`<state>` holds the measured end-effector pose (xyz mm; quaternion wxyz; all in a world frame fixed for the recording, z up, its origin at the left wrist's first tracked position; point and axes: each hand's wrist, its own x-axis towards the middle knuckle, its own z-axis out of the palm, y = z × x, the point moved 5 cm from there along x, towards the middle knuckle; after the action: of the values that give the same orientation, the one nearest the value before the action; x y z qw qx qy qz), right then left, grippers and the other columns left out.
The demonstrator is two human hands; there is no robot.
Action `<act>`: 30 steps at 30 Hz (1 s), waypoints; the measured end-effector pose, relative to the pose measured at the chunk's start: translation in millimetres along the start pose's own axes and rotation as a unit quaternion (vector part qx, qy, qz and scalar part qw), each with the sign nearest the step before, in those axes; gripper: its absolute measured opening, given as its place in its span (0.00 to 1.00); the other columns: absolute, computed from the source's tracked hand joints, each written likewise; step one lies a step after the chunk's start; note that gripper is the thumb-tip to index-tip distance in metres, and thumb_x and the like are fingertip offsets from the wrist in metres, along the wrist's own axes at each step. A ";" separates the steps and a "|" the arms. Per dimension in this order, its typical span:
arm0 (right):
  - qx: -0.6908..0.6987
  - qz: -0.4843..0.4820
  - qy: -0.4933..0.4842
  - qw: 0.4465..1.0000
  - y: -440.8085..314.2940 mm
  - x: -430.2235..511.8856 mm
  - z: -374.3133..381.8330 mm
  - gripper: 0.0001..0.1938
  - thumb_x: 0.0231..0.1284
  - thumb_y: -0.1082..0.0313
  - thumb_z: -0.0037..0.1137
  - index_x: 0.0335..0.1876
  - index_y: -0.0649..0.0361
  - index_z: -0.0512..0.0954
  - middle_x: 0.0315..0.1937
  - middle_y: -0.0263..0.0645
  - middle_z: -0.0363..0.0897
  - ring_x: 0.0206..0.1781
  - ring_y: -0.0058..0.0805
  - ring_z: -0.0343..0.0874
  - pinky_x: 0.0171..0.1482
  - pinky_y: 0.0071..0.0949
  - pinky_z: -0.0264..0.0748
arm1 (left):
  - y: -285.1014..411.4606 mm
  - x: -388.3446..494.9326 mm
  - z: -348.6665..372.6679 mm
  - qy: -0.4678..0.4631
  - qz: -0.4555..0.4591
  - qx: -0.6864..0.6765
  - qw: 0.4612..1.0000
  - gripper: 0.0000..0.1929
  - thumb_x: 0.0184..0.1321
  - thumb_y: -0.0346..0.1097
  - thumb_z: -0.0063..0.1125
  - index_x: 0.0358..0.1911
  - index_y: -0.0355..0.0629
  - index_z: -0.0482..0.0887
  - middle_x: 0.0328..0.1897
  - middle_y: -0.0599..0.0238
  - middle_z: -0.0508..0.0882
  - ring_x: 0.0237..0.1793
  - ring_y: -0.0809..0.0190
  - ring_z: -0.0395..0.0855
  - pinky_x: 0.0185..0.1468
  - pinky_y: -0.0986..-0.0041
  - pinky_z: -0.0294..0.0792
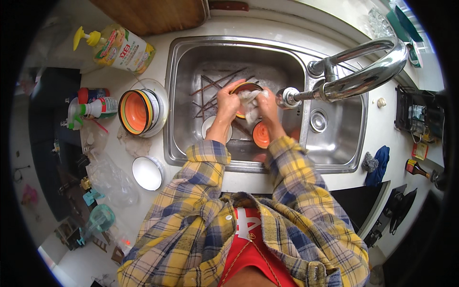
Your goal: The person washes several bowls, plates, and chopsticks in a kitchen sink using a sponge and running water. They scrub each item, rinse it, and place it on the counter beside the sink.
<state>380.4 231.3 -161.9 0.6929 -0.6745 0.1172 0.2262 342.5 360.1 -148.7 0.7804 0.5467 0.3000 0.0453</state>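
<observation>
Over the large basin of a steel sink, my left hand grips the left rim of an orange bowl with a dark and yellow edge. My right hand presses a wet whitish cloth into that bowl. Below, a white bowl lies partly under my left wrist, and a smaller orange bowl sits near my right wrist. Several chopsticks are scattered on the basin floor. The chrome faucet's spray head hangs just right of my right hand.
Left of the sink stand stacked bowls, a white bowl, a yellow-pump dish soap bottle, a spray bottle and a clear plastic bag. The curved faucet arches over the small right basin. A blue cloth and steel scourer lie rightward.
</observation>
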 end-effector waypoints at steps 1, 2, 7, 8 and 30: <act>0.126 0.006 0.058 0.990 4.6 -5.1 2.1 0.06 0.55 0.71 0.50 0.36 0.62 0.76 0.28 0.34 0.77 0.28 0.22 0.76 0.31 0.25 0.75 | 6.3 -2.4 3.1 0.007 0.084 0.013 0.996 0.28 0.45 0.11 0.34 0.49 0.34 0.81 0.47 0.56 0.83 0.48 0.62 0.81 0.56 0.75 0.70; 0.209 0.005 0.059 0.976 6.6 -9.9 6.6 0.06 0.55 0.72 0.49 0.36 0.63 0.76 0.28 0.34 0.77 0.27 0.23 0.77 0.30 0.26 0.75 | 4.6 -4.2 3.7 0.017 0.078 -0.029 0.996 0.29 0.43 0.11 0.33 0.50 0.34 0.80 0.48 0.56 0.83 0.49 0.62 0.81 0.57 0.75 0.70; 0.015 -0.111 -0.014 0.994 -22.7 -14.1 4.1 0.10 0.49 0.76 0.51 0.38 0.62 0.77 0.32 0.43 0.80 0.33 0.38 0.80 0.37 0.33 0.77 | 21.5 -0.1 -1.1 -0.044 0.084 0.087 0.992 0.32 0.39 0.11 0.32 0.51 0.35 0.78 0.50 0.57 0.82 0.54 0.63 0.77 0.59 0.74 0.67; -0.160 -0.264 -0.013 0.951 -42.9 -13.6 6.1 0.11 0.47 0.77 0.51 0.40 0.62 0.77 0.32 0.45 0.79 0.35 0.41 0.80 0.39 0.35 0.77 | 21.4 7.8 0.0 -0.088 0.016 0.166 0.982 0.28 0.41 0.14 0.37 0.50 0.35 0.78 0.49 0.50 0.81 0.54 0.56 0.78 0.59 0.71 0.67; -0.515 0.019 0.043 0.856 40.2 32.6 -49.0 0.26 0.47 0.66 0.57 0.53 0.64 0.64 0.42 0.52 0.76 0.42 0.48 0.78 0.45 0.41 0.74 | 53.8 -2.8 -15.8 0.143 0.370 0.296 0.869 0.28 0.37 0.13 0.42 0.46 0.41 0.82 0.42 0.56 0.79 0.46 0.49 0.76 0.53 0.64 0.68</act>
<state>396.8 187.5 -215.6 0.2357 -0.9418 0.0266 0.2381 345.8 393.4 -103.6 0.4568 0.8103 0.1839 0.3176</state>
